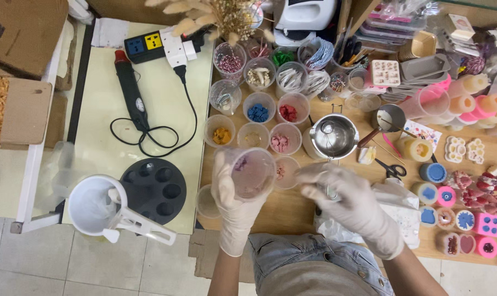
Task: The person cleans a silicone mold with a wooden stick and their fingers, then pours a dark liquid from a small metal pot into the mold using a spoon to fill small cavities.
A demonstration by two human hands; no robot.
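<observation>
The left hand (234, 205), in a thin white glove, has its grip closed round a clear plastic cup (252, 173), fingers wrapped on the near side and the thumb up along the wall. The cup is lifted just above the front edge of the wooden table (292, 211), tipped a little toward the camera, with a faint pink smear inside. The right hand (350, 203), gloved the same way, is just beside it; its fingertips are pinched together on something small, thin and metallic, though motion blur keeps me from telling what it is.

Directly behind the cup stands a cluster of similar clear cups (259, 115) holding coloured bits: yellow, blue, red, pink. To the right of these sits a small steel pitcher (334, 136), and further right a pair of black scissors (391, 170) lies on the table. Beyond that, along the right edge, are rows of small moulded pieces (462, 216) in pink, blue and white.

To the left, on a pale cream surface, stands a white measuring jug (97, 208) next to a black round holder (154, 189) with holes. Behind them lies a black heat gun (130, 90), its cord looped, near a power strip (144, 46).
</observation>
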